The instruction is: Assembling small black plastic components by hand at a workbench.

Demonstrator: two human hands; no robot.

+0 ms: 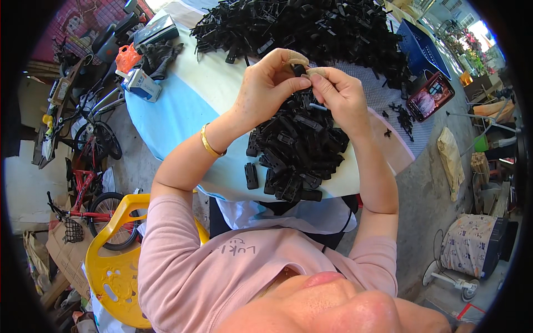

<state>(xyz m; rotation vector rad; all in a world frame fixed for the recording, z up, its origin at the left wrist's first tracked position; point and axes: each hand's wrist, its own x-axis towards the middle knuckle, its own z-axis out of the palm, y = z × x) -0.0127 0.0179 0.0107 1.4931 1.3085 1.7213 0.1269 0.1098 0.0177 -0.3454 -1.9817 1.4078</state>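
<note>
Close together, both hands work above the near side of a cloth-covered table [177, 119]. The left hand [272, 80] pinches a small black plastic part [298, 70] between its thumb and index finger, the index wrapped in a beige covering. The right hand [341, 95] meets it from the other side, thumb and wrapped index finger pressed together right beside the part; whether anything tiny sits between those two fingertips cannot be told. A thin, pale rod [317, 106] shows just below the right hand, and whether the fingers grip it is unclear. The held part is between the two hands, raised over a pile of black plastic pieces [300, 147] on the cloth. One separate black piece [251, 176] lies just left of that pile, near the table's edge. Beyond the hands, a much larger heap of black parts [300, 30] covers the far side of the table. To the right, a blue plastic basket [425, 50] stands beside the heap, with a phone [431, 96] in front of it, its screen lit. A few small black bits [404, 119] are scattered near the phone. A gold bracelet [210, 140] circles the left forearm, and a yellow chair [114, 261] stands to the person's left.
</note>
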